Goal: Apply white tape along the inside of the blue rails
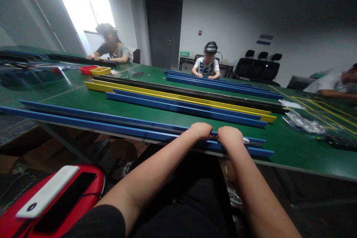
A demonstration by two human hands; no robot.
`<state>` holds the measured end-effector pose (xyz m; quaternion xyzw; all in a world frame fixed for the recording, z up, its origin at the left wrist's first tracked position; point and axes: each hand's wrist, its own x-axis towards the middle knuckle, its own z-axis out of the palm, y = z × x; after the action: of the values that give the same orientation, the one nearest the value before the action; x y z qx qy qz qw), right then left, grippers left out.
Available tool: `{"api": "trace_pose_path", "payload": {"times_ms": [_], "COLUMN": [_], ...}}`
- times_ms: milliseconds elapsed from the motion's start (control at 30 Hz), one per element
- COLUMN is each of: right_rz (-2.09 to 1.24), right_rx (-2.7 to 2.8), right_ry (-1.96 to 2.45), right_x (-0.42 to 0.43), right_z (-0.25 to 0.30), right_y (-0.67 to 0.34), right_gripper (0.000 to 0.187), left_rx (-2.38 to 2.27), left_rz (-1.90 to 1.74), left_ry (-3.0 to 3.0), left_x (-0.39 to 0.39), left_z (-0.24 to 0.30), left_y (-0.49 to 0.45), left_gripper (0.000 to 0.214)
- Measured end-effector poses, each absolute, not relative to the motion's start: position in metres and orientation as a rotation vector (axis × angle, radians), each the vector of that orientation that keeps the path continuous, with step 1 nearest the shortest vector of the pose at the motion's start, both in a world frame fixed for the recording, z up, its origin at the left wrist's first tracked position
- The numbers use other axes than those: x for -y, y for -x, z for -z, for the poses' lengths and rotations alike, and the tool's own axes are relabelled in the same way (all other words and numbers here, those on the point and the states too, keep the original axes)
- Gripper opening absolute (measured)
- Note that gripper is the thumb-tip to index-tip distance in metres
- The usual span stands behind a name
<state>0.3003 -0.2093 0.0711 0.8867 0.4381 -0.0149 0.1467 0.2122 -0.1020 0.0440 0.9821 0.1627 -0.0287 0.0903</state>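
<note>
A long blue channel rail (92, 122) lies along the near edge of the table, reaching from the far left to right of my hands. Over its right part my left hand (201, 131) is closed, fingers curled down into the channel. Close beside it, my right hand (230, 135) is also closed, knuckles up, over the same rail. A small white piece (245, 140) sticks out at the right side of my right hand; its kind cannot be made out. Something small and dark shows between the two hands. My fingertips are hidden inside the rail.
On the green table (295, 156) lie another blue rail (184, 107), a yellow rail (178, 98) and black rails. Clear plastic bags (304, 122) lie at right. Red (88, 69) and yellow (100, 71) trays stand behind. Co-workers sit around. A red stool (92, 189) holds phone-like devices.
</note>
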Motion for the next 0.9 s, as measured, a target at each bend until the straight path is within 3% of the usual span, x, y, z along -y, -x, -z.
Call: {"api": "trace_pose_path", "payload": {"times_ms": [900], "right_rz": [0.012], "right_rx": [-1.287], "right_ry": [-2.568], "right_x": [0.2153], "right_z": [-0.0698], "right_y": [-0.3005], "right_gripper": [0.031], "left_rx": [-0.407], "left_rz": [-0.038], "left_ry": [-2.894], "left_x": [0.1019], "left_z": [-0.0422], "left_y": [-0.2080], "left_gripper": [0.038]}}
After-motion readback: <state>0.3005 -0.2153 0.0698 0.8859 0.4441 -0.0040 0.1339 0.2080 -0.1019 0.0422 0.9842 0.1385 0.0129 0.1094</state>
